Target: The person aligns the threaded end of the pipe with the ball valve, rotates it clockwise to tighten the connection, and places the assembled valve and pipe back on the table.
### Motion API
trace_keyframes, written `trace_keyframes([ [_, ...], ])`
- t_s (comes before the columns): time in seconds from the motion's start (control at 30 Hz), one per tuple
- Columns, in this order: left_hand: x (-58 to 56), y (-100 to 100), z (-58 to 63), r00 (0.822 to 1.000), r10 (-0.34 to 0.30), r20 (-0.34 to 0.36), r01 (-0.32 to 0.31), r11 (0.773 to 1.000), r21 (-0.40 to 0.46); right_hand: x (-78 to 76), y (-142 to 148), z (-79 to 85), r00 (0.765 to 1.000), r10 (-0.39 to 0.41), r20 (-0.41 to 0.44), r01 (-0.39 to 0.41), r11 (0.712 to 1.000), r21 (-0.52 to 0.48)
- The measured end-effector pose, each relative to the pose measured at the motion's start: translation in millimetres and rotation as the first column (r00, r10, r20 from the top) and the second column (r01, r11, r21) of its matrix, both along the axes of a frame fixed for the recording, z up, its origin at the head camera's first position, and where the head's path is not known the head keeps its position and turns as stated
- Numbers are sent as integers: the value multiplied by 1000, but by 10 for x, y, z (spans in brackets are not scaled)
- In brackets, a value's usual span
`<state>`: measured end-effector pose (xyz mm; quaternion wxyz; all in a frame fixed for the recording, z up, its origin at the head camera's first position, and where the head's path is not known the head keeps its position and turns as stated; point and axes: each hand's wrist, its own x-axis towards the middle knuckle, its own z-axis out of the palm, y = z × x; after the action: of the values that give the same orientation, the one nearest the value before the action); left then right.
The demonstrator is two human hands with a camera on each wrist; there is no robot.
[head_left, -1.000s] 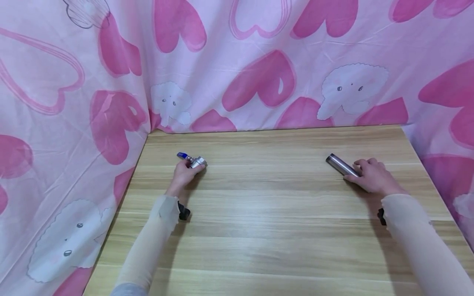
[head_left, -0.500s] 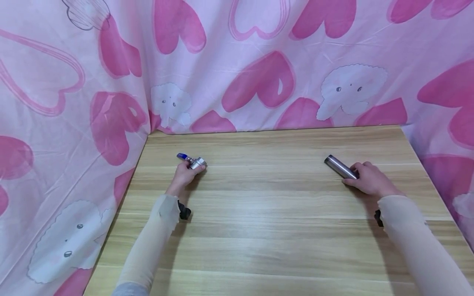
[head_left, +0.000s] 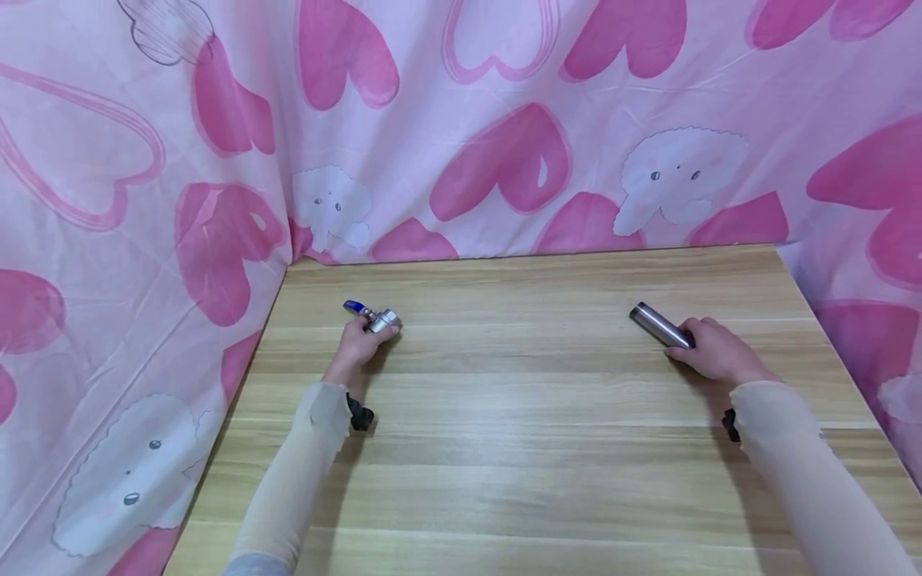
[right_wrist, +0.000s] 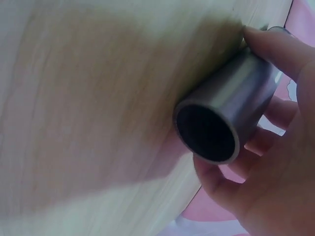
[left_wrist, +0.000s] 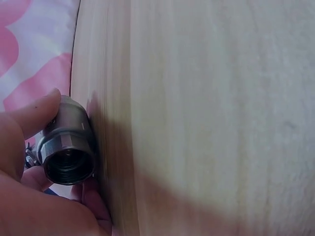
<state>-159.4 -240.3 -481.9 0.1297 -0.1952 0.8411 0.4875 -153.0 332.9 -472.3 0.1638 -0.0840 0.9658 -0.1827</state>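
Note:
On the left of the table, my left hand [head_left: 358,342] grips a silver ball valve [head_left: 384,320] with a blue lever handle [head_left: 354,306] pointing back and left. The left wrist view shows the threaded open end of the valve [left_wrist: 69,164], with the thumb over its body and fingers beneath. Over on the right, my right hand [head_left: 720,350] holds a metal pipe [head_left: 657,324] near its closer end, the other end slanting back and left. A hollow opening of the pipe [right_wrist: 206,132] faces the right wrist camera, thumb on one side and fingers curled around the other.
Both things are at the wood-grain table [head_left: 504,432], far apart from each other. Pink heart-patterned cloth [head_left: 497,160] hangs along the back and both sides. Dark wrist cameras sit under both cuffs.
My right hand has shifted slightly left with the pipe. The left hand keeps its grip on the ball valve and has hardly moved. The head view has tilted a little.

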Motion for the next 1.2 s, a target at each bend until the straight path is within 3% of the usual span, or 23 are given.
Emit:
trace_keyframes([
  [0.4, 92, 73, 11, 1000, 15, -22, -16, 999, -41, 58, 4, -68, 998, -45, -39, 45, 999, 0],
  [0.77, 91, 113, 0, 997, -22, -79, 10, 990, -143, 93, 6, -40, 997, -75, -37, 75, 997, 21],
  [1.2, 82, 72, -49, 996, -13, -87, 7, 998, -70, 120, -39, 34, 994, -110, -4, 110, 994, -5],
])
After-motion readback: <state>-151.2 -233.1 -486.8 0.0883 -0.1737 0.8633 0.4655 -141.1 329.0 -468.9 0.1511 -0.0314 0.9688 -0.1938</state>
